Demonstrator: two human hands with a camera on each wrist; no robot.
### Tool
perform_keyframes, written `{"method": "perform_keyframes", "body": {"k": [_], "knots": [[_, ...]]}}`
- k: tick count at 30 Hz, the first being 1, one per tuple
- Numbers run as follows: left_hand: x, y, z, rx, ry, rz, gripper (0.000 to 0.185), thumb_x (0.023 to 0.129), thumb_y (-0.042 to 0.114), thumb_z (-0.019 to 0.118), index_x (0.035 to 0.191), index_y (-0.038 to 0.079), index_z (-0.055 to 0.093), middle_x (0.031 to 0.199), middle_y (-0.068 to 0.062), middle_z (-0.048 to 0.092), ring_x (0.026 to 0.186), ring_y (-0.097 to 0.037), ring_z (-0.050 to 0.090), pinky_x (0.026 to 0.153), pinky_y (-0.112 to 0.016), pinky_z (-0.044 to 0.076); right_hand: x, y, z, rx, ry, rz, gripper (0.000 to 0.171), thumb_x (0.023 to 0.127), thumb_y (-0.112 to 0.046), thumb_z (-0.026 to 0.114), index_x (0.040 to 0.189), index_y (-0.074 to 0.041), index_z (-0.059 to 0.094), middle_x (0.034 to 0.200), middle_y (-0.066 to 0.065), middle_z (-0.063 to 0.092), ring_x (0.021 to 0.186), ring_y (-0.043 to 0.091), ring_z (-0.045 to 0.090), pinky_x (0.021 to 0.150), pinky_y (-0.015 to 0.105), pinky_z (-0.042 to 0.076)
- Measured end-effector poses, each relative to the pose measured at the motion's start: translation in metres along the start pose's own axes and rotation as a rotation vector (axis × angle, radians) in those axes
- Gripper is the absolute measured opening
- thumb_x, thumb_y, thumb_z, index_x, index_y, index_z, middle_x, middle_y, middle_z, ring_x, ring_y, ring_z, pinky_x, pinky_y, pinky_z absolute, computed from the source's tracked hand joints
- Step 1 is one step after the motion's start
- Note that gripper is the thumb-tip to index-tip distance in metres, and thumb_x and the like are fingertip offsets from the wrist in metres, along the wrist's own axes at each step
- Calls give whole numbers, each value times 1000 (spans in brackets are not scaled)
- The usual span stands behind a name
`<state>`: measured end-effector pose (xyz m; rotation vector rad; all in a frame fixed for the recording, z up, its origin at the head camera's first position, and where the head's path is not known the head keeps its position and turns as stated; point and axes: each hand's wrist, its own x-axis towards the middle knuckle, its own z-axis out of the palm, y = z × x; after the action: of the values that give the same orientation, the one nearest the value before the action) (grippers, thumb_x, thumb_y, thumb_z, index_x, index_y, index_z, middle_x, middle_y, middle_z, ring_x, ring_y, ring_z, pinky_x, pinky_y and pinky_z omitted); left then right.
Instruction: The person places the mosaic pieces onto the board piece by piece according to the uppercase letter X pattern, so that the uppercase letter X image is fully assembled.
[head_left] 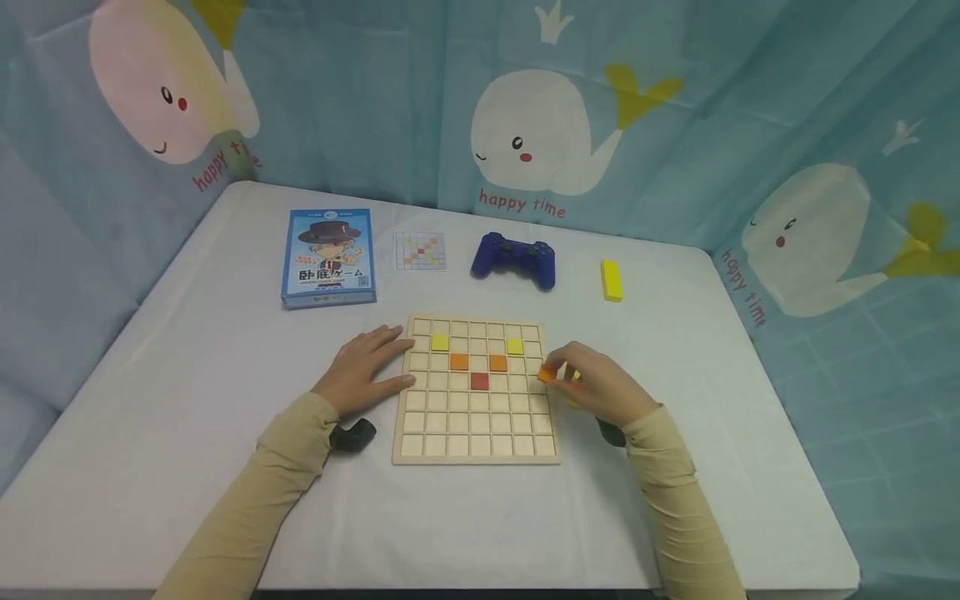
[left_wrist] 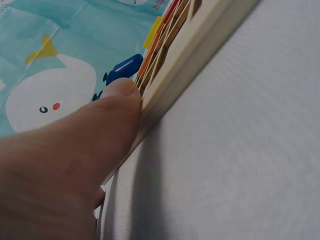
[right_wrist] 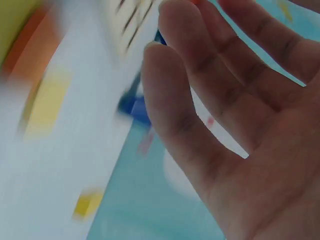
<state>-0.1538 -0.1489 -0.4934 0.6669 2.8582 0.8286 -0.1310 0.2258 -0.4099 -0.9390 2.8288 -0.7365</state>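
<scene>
A wooden grid board lies on the white table, with two yellow tiles, two orange tiles and a red tile set in its upper cells. My left hand rests flat against the board's left edge, thumb pressed on the rim. My right hand pinches a small orange tile at the board's right edge. The right wrist view is blurred and shows only my fingers.
Behind the board lie a blue card-game box, a small pattern card, a blue game controller and a yellow block. Some yellow shows under my right hand. A whale-print cloth hangs behind.
</scene>
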Motion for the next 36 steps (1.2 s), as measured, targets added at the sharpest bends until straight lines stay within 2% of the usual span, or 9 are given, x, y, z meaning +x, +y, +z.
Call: {"method": "perform_keyframes", "body": {"k": [7, 12, 18, 24, 36], "knots": [[4, 2, 0, -6, 3, 20, 65, 90, 50, 59, 145, 18, 43, 156, -9, 30, 145, -32, 20, 119, -52, 11, 40, -34, 29, -57, -127, -129, 22, 88, -15, 71, 108, -11, 63, 102, -2, 62, 88, 13, 61, 76, 26, 54], [5, 4, -1, -10, 4, 19, 64, 90, 50, 59, 144, 19, 44, 156, -9, 30, 145, -32, 19, 119, -52, 10, 57, -47, 51, -122, -180, -181, 20, 90, -22, 69, 108, -13, 64, 101, -4, 61, 87, 8, 59, 77, 23, 53], [4, 5, 2, -20, 15, 26, 64, 90, 51, 59, 143, 19, 45, 155, -9, 32, 145, -32, 21, 118, -52, 12, 58, -53, 67, -174, -215, -192, 18, 92, -23, 65, 108, -16, 63, 103, -6, 59, 85, 5, 59, 76, 21, 53], [3, 4, 2, 1, 13, 18, 64, 90, 53, 57, 144, 20, 44, 155, -9, 32, 145, -32, 21, 118, -53, 12, 57, -54, 71, -143, -172, -224, 19, 89, -19, 69, 106, -15, 63, 102, -6, 59, 86, 6, 59, 77, 22, 53], [0, 2, -2, 9, -2, 1, 65, 90, 51, 59, 145, 18, 43, 156, -9, 30, 146, -31, 19, 119, -52, 12, 64, -60, 71, -116, -224, -165, 20, 90, -18, 68, 109, -14, 63, 104, -6, 58, 89, 6, 59, 82, 22, 53]]}}
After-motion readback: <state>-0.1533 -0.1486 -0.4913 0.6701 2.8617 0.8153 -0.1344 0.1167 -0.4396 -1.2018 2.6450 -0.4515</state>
